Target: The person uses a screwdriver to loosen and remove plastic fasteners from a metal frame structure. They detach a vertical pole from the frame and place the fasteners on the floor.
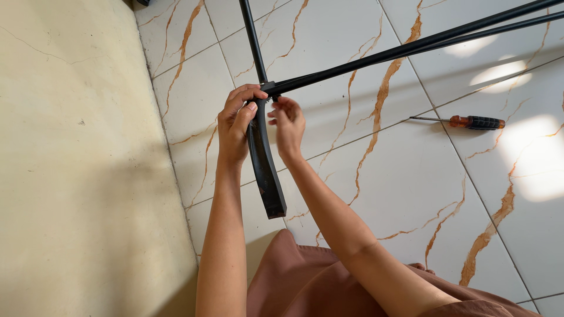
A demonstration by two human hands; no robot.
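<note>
A black metal frame (376, 57) of thin tubes stands over the tiled floor. Its tubes meet at a joint in the upper middle. A flat, curved black bar (265, 170) hangs down from that joint toward me. My left hand (235, 126) grips the top of the bar at the joint, thumb and fingers wrapped around it. My right hand (288, 126) is on the other side of the joint, fingertips pinched at the junction; what they pinch is too small to see.
A screwdriver (467, 121) with an orange and black handle lies on the white, orange-veined floor tiles (411, 176) to the right. A cream wall or slab (70, 164) fills the left side. Brown cloth (317, 287) covers my lap at the bottom.
</note>
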